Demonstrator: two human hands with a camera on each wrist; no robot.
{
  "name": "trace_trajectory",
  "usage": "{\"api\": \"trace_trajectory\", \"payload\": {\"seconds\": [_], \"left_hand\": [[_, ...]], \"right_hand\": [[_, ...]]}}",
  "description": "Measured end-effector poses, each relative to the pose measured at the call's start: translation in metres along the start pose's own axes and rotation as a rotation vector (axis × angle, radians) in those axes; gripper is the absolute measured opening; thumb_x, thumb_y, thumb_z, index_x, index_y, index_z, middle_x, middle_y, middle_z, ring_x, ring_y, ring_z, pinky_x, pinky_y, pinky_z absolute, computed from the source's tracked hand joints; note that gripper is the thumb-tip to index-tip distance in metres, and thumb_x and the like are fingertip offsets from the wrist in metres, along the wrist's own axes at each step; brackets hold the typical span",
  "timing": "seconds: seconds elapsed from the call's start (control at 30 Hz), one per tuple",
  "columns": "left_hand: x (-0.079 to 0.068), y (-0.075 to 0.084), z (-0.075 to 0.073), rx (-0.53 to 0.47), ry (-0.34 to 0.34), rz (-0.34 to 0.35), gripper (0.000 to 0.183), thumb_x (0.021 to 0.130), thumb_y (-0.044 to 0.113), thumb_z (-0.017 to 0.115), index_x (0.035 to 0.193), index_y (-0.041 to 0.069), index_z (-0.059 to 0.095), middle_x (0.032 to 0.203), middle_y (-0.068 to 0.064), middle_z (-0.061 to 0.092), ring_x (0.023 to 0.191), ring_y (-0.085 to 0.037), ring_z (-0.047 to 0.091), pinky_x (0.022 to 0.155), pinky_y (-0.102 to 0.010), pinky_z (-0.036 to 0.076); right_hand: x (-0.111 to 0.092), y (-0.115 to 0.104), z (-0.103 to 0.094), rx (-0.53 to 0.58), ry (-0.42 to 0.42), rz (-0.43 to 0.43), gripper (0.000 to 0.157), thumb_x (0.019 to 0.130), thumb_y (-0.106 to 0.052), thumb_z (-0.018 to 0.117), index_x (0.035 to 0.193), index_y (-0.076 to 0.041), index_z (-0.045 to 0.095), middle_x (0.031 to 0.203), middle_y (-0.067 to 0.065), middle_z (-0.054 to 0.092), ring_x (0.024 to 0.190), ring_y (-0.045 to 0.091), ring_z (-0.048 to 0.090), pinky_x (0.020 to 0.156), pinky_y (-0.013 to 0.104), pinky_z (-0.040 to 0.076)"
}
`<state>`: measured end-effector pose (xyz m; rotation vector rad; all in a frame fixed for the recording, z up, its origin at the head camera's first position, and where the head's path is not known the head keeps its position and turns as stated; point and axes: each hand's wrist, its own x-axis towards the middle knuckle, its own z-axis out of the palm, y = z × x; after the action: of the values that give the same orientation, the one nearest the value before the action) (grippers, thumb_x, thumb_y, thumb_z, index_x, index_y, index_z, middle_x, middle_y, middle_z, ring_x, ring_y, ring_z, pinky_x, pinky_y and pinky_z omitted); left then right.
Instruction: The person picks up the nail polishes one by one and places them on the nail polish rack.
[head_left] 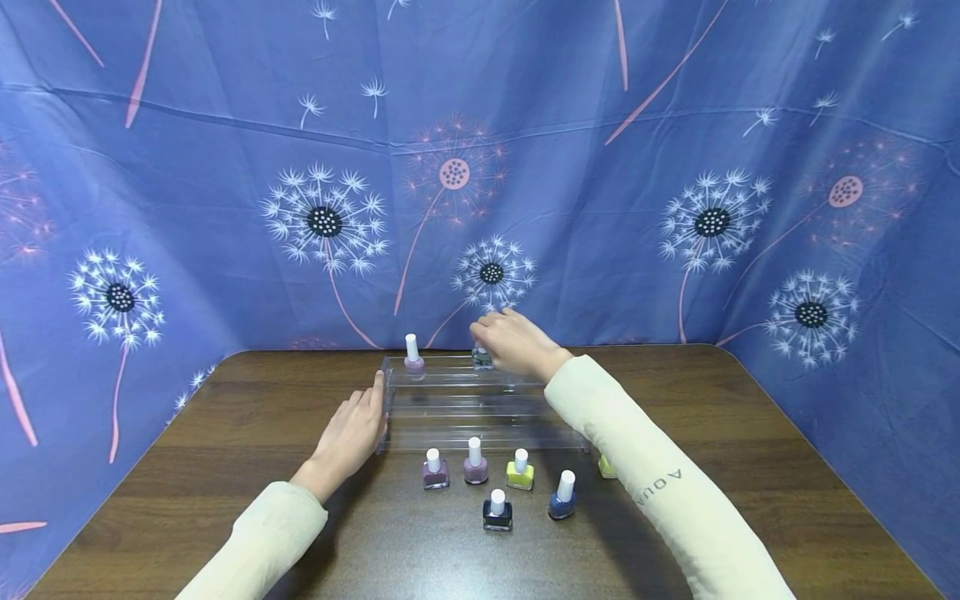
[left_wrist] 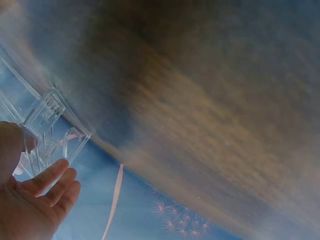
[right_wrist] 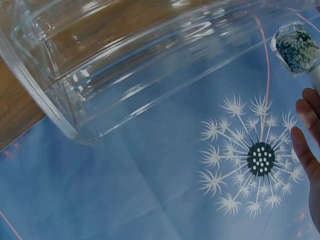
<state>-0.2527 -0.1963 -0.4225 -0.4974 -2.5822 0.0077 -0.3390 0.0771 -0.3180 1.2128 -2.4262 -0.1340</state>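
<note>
At the back of the table, a clear acrylic tiered rack (head_left: 450,410) stands with a pale lilac nail polish bottle (head_left: 414,363) at the left of its top tier. My right hand (head_left: 517,342) pinches the white cap of a dark glitter nail polish bottle (right_wrist: 296,49), held upright at the top tier in the head view. My left hand (head_left: 352,429) rests against the rack's left end with its fingers extended. In the left wrist view the fingers (left_wrist: 54,185) are nearly straight beside the clear end panel.
In front of the rack stand several nail polish bottles: dark purple (head_left: 435,473), mauve (head_left: 475,467), yellow-green (head_left: 520,473), black (head_left: 497,515) and blue (head_left: 562,500). Another yellow-green bottle (head_left: 607,467) is partly hidden by the right sleeve. A blue dandelion-print cloth (head_left: 585,250) hangs behind the wooden table (head_left: 285,392).
</note>
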Motion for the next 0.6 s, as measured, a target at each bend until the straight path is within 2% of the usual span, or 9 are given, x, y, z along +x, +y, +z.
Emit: {"api": "trace_trajectory", "payload": {"seconds": [0.3, 0.6], "left_hand": [[0.000, 0.000, 0.001, 0.002, 0.010, -0.001, 0.067, 0.083, 0.014, 0.059, 0.136, -0.011, 0.028, 0.099, -0.017, 0.060, 0.090, -0.032, 0.058, 0.074, -0.041, 0.049], [0.000, 0.001, 0.001, 0.006, 0.017, -0.002, 0.066, 0.083, 0.013, 0.059, 0.135, -0.011, 0.029, 0.100, -0.017, 0.060, 0.090, -0.032, 0.058, 0.073, -0.041, 0.049]], "right_hand": [[0.001, -0.003, 0.010, 0.017, -0.074, 0.027, 0.011, 0.084, -0.006, 0.051, 0.083, -0.017, 0.054, 0.078, -0.005, 0.055, 0.079, 0.013, 0.055, 0.084, 0.036, 0.045], [0.002, -0.004, 0.018, 0.009, -0.076, 0.035, 0.009, 0.085, -0.008, 0.052, 0.084, -0.016, 0.055, 0.078, -0.005, 0.057, 0.079, 0.014, 0.055, 0.077, 0.033, 0.045]]}}
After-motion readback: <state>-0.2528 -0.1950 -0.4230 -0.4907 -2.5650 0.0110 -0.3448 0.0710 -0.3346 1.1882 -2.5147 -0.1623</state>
